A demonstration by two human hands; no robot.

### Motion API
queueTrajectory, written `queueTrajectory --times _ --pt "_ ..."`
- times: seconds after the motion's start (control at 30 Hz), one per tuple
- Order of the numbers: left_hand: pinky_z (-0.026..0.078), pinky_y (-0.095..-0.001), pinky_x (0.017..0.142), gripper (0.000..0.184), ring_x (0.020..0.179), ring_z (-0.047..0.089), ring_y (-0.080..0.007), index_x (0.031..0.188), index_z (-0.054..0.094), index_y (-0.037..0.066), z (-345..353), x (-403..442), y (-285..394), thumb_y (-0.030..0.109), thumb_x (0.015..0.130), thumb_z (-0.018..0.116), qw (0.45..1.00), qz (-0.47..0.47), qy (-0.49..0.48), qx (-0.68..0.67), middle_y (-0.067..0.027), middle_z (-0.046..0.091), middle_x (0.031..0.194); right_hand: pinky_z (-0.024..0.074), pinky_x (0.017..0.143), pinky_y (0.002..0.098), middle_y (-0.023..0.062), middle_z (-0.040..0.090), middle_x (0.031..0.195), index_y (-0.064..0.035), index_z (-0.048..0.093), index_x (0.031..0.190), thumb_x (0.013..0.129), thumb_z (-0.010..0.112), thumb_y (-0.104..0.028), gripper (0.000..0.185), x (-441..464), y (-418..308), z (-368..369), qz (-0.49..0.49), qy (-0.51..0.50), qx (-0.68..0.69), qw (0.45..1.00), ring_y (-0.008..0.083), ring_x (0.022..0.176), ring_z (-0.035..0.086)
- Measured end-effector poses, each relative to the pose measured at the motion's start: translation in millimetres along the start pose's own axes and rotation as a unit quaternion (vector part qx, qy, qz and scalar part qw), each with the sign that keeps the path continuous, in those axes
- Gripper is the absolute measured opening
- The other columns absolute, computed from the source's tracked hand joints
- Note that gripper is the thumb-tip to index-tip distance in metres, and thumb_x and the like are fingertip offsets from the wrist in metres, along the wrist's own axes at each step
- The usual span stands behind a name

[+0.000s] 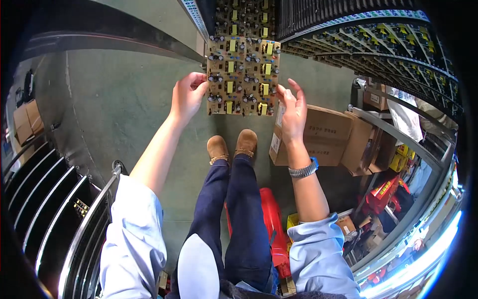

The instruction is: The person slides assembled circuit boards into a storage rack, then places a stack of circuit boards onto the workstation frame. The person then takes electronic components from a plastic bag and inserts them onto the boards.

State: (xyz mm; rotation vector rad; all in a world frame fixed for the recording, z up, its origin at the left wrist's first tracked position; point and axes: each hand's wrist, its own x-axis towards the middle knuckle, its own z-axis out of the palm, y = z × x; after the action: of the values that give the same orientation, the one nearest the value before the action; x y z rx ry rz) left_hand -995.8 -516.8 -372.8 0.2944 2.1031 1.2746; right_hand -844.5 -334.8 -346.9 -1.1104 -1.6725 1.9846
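Pinching a flat tan circuit board (237,89), the left hand (186,99) clamps one edge! Boxy yellow blocks (230,67) stud it between both hands' fingers; right hand (293,112) at the opposite edge, grip unclear.

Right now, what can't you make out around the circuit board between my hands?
In the head view:
Circuit board: underside hidden, as it faces away from the camera.
Left hand and right hand: any grip beneath the board is hidden by the board itself.
Boards beyond it: cut off by the top edge.
Carton: its small print is too blurred to read.
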Motion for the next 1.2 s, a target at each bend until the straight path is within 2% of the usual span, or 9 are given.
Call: queueTrajectory --times 0.1,0.2,0.6,0.7,0.87,1.0,1.07,1.1,1.2 --pt "0.042 -0.0202 0.063 0.016 0.070 0.052 -0.0055 0.094 0.056 0.001 4.4 9.1 -3.3 0.010 0.081 0.053 0.999 -0.034 -0.004 -0.020 0.0006 0.058 0.080 0.0367 0.089 0.0312 0.0135 0.057 0.103 -0.0015 0.038 0.118 0.089 0.044 -0.021 0.036 7.0 1.5 -1.4 -0.007 0.003 -0.006 1.000 0.0175 0.096 0.053" --pt "0.045 -0.0230 0.066 0.018 0.069 0.057 -0.0093 0.089 0.058 -0.002 7.4 14.4 -3.2 0.009 0.075 0.057 0.998 -0.033 0.021 -0.045 -0.0046 0.062 0.077 0.0368 0.089 0.0312 0.0145 0.057 0.103 -0.0024 0.039 0.118 0.089 0.044 -0.022 0.035 11.0 -1.7 -0.4 -0.009 0.007 -0.012 1.000 0.0184 0.096 0.054" --pt "0.044 -0.0230 0.063 0.015 0.068 0.055 -0.0081 0.087 0.058 -0.003 5.7 29.4 9.5 0.006 0.075 0.056 0.996 -0.037 0.010 -0.083 -0.0034 0.060 0.077 0.0386 0.088 0.0311 0.0161 0.057 0.103 -0.0018 0.041 0.116 0.088 0.046 -0.018 0.032 26.5 -7.1 5.2 -0.009 0.015 0.000 1.000 0.0202 0.095 0.054" --pt "0.041 -0.0194 0.062 0.012 0.069 0.051 -0.0053 0.091 0.057 0.003 5.2 34.8 8.1 0.009 0.081 0.054 0.997 -0.041 -0.008 -0.066 0.0009 0.058 0.081 0.0394 0.087 0.0314 0.0159 0.057 0.103 -0.0012 0.042 0.115 0.088 0.047 -0.019 0.032 32.2 -6.2 5.7 -0.007 0.021 0.007 1.000 0.0202 0.095 0.054" --pt "0.039 -0.0189 0.057 0.012 0.063 0.049 -0.0051 0.090 0.058 0.003 10.1 41.3 15.4 0.009 0.080 0.056 0.983 -0.083 0.038 -0.162 0.0012 0.057 0.073 0.0395 0.089 0.0333 0.0168 0.055 0.106 -0.0005 0.042 0.116 0.087 0.047 -0.020 0.034 44.0 -8.0 7.8 0.001 0.024 0.003 1.000 0.0221 0.098 0.054" --pt "0.037 -0.0178 0.054 0.012 0.059 0.047 -0.0040 0.090 0.060 0.004 15.6 45.7 16.2 0.009 0.080 0.057 0.969 -0.112 0.063 -0.210 0.0027 0.055 0.068 0.0398 0.089 0.0342 0.0192 0.053 0.108 0.0011 0.041 0.116 0.088 0.046 -0.022 0.037 56.5 -7.4 1.1 0.051 0.027 0.125 0.990 0.0238 0.100 0.053" --pt "0.038 -0.0186 0.055 0.014 0.060 0.048 -0.0047 0.086 0.061 0.000 19.7 47.4 15.7 0.011 0.077 0.060 0.962 -0.110 0.093 -0.230 0.0005 0.058 0.070 0.0403 0.088 0.0330 0.0200 0.053 0.108 0.0008 0.041 0.117 0.089 0.045 -0.025 0.038 60.4 3.8 -9.0 0.071 0.012 0.196 0.978 0.0231 0.098 0.054" --pt "0.039 -0.0190 0.055 0.016 0.060 0.049 -0.0050 0.085 0.062 -0.001 21.1 47.7 15.5 0.012 0.076 0.061 0.958 -0.110 0.108 -0.240 -0.0006 0.059 0.071 0.0404 0.089 0.0331 0.0192 0.053 0.109 0.0021 0.041 0.116 0.089 0.043 -0.021 0.036 57.2 8.2 -13.0 0.084 0.025 0.227 0.970 0.0248 0.098 0.053" --pt "0.038 -0.0186 0.055 0.015 0.060 0.048 -0.0043 0.085 0.062 -0.001 24.9 48.0 17.0 0.011 0.076 0.061 0.947 -0.109 0.118 -0.278 0.0004 0.059 0.071 0.0400 0.091 0.0337 0.0175 0.053 0.108 0.0040 0.042 0.114 0.085 0.040 -0.007 0.032 36.8 39.9 -31.5 0.206 0.038 0.306 0.929 0.0257 0.099 0.053"
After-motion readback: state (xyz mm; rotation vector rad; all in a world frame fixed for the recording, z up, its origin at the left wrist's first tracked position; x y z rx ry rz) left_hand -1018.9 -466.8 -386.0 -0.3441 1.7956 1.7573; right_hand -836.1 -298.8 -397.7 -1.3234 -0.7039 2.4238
